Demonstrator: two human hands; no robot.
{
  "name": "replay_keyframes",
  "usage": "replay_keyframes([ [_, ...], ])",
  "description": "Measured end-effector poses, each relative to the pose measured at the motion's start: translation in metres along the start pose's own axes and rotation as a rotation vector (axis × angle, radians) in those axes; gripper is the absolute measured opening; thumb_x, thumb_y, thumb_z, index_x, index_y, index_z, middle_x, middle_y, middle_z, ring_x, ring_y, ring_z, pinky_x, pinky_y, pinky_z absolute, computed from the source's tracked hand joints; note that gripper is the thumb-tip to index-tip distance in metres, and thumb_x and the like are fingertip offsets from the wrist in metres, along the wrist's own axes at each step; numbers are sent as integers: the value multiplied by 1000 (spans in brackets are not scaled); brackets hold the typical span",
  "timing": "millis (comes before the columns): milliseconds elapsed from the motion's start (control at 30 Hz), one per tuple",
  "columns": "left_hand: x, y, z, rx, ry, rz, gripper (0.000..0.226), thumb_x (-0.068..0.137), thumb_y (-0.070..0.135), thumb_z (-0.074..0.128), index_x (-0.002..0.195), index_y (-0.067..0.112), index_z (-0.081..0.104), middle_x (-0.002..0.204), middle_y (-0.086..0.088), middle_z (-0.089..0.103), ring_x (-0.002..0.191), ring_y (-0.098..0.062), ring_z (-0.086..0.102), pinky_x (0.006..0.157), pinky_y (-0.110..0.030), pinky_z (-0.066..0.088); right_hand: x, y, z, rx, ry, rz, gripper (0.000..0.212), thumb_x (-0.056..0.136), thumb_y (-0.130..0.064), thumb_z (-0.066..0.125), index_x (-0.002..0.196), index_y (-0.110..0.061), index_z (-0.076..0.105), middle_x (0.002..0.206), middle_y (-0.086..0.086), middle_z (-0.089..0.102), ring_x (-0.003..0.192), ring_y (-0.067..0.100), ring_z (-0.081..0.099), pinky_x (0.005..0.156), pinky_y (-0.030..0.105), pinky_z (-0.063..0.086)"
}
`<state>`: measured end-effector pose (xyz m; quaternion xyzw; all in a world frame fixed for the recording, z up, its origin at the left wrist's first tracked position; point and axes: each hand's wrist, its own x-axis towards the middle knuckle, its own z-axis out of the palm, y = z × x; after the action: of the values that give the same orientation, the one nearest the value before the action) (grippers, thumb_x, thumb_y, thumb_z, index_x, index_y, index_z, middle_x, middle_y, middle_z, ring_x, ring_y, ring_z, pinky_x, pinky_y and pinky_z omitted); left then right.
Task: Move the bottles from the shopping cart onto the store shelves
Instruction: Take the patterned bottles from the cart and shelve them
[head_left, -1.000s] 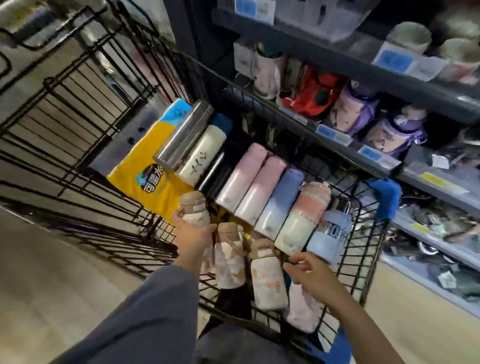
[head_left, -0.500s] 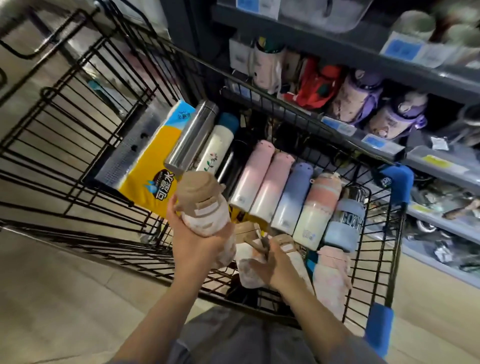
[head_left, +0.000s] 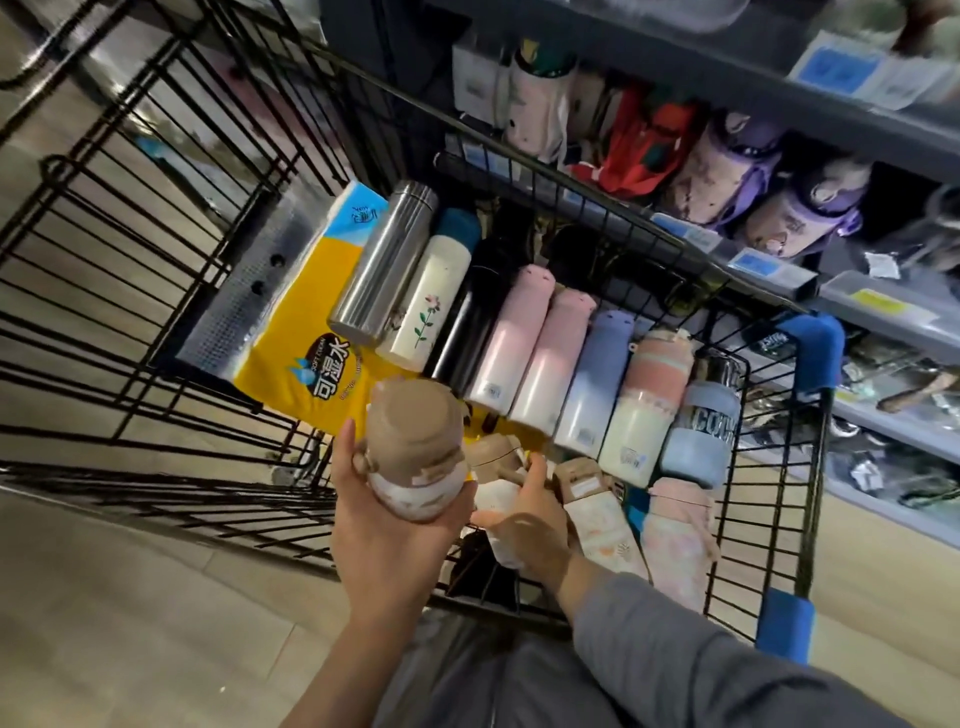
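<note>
Bottles lie side by side in the shopping cart (head_left: 769, 525), necks toward the far end. My left hand (head_left: 387, 512) grips a brown-capped bottle (head_left: 415, 452) lifted upright; my right hand (head_left: 524, 525) curls round a second bottle (head_left: 493, 470), lying directly beneath my fingers. Store shelves (head_left: 779, 280) stand beyond the cart's right edge.
</note>
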<state>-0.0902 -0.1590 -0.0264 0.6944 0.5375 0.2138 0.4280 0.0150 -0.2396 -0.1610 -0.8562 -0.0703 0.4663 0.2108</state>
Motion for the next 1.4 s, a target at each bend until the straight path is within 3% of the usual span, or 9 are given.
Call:
replay_keyframes([
  [200,1,-1,1,40,-39,33,118,45,43,94,133,53,16,124,13,50,117,-26,58,86,-35,42,-6,-4,-13,228,39,-39,80,77,-37,76,136,-22,25,127,2,56,112,26,56,86,30,43],
  [400,5,7,-1,-176,-62,-3,128,40,43,86,146,47,13,120,25,50,112,-10,55,93,-31,42,-26,-21,-53,420,12,-195,100,57,-44,88,136,-28,28,128,-1,54,111,19,56,91,42,53],
  [500,2,21,3,-316,-31,17,124,39,47,84,146,31,24,125,15,56,115,-12,57,102,-41,47,-48,-17,-95,486,9,-286,80,65,-38,86,125,-39,33,121,-8,55,107,15,59,91,40,54],
  [600,-12,45,17,-387,-51,64,107,40,45,83,135,26,38,113,26,61,104,2,61,92,-28,52,-81,5,-143,660,-30,-383,67,67,-31,86,115,-40,39,117,-6,58,102,7,62,86,30,55],
  [733,-55,73,53,-422,-161,108,96,40,44,86,124,24,48,111,10,65,101,-11,65,87,-38,55,-126,63,-193,850,14,-442,66,65,-22,84,116,-27,43,96,-14,69,76,-6,67,60,12,50],
  [900,-157,110,123,-419,-278,166,107,38,49,86,135,27,45,114,18,64,103,-3,63,80,-23,57,-176,177,-251,996,140,-524,87,37,-43,84,115,-27,49,100,-10,71,88,7,70,64,20,53],
  [1067,-273,152,212,-469,-500,167,108,51,28,93,145,24,40,127,6,64,107,-10,65,86,-35,58,-221,302,-324,1078,305,-546,108,30,-64,87,124,-30,46,110,2,68,95,18,69,67,27,55],
  [1233,-358,213,288,-477,-763,267,103,49,33,96,138,24,46,119,9,68,99,-10,69,79,-33,60,-262,394,-397,1181,519,-571,107,33,-58,90,126,-28,46,108,7,69,95,25,69,69,34,56],
  [1400,-418,280,348,-452,-926,433,72,58,5,89,101,43,46,89,37,65,83,22,59,65,-1,46,-285,449,-468,1142,780,-601,97,40,-34,79,129,-23,41,105,8,67,85,19,70,65,31,56],
])
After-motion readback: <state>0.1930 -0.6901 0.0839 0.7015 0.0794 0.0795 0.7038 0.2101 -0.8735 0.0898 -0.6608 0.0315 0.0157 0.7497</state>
